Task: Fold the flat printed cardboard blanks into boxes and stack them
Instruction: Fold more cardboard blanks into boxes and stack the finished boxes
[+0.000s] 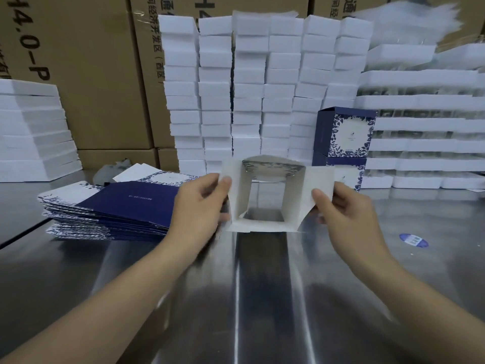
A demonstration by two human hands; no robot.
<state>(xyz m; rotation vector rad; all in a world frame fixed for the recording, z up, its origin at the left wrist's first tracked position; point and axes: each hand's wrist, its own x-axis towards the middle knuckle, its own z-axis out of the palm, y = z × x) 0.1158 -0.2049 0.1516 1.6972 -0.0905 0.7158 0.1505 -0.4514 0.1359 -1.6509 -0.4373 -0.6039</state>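
A half-opened box blank (294, 190) stands as an open square tube over the steel table (262, 285), its white inside facing me and its flaps spread. My left hand (199, 203) pinches its left flap with thumb and fingers. My right hand (346, 208) pinches the right flap. A pile of flat blue-and-white printed blanks (112, 208) lies on the table just left of my left hand. Two folded blue floral boxes (343, 135) stand stacked one on the other behind the tube, to the right.
Columns of white foam blocks (249, 90) line the back of the table. White trays (420, 132) are stacked at the right and white slabs (34, 132) at the left. Brown cartons (86, 74) stand behind. A blue round sticker (413, 240) lies on the table.
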